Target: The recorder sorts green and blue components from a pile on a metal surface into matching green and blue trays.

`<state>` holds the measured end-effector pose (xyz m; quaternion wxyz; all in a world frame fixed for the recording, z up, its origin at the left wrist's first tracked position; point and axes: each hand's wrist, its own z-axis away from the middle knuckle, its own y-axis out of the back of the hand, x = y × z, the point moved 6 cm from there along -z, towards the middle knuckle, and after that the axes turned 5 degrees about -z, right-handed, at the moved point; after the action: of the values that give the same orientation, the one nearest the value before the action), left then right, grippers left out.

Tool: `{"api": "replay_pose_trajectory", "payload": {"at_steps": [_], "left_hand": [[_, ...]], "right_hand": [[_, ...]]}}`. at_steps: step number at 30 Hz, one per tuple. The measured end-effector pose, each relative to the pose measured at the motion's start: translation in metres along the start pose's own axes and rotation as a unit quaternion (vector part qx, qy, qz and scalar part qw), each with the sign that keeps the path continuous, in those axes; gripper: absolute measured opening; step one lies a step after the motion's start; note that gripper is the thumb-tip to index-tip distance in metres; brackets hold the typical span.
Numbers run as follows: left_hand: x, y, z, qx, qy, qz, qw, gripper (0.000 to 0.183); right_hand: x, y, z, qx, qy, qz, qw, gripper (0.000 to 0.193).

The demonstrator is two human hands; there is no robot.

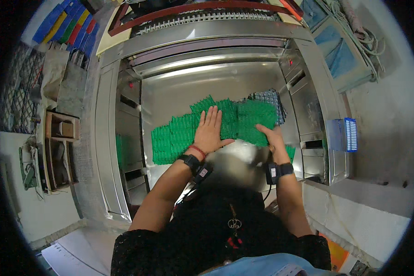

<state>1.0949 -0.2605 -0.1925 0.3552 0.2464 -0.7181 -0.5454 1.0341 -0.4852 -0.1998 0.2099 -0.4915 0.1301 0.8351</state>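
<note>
Green textured, mesh-like pieces lie in overlapping rows across a shiny metal bed. My left hand rests flat on them near the middle, fingers stretched forward and thumb out to the right. At the right end, my right hand grips the near edge of the green stack, its thumb lying on top and its other fingers partly hidden. Behind that stack, some dark blue-grey patterned pieces show. Both wrists wear black bands with small devices.
A metal frame walls the bed on both sides. A row of white teeth runs along the back. On the right side sits a blue-edged box. Wooden compartments and coloured bins stand at left.
</note>
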Motion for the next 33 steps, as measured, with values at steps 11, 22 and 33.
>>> {"api": "replay_pose_trajectory", "payload": {"at_steps": [11, 22, 33], "left_hand": [[0.0, -0.005, 0.005, 0.011, -0.016, -0.009, 1.0, 0.101], [-0.001, 0.045, 0.051, 0.097, -0.012, 0.31, 0.946, 0.062], [0.063, 0.007, 0.081, 0.076, 0.048, 0.641, 0.762, 0.055]], "right_hand": [[-0.023, -0.011, 0.111, -0.058, 0.181, 0.663, 0.724, 0.066], [0.034, -0.033, 0.111, -0.05, 0.224, 0.622, 0.749, 0.068], [0.079, -0.02, 0.114, -0.11, 0.243, 0.234, 0.935, 0.072]]}}
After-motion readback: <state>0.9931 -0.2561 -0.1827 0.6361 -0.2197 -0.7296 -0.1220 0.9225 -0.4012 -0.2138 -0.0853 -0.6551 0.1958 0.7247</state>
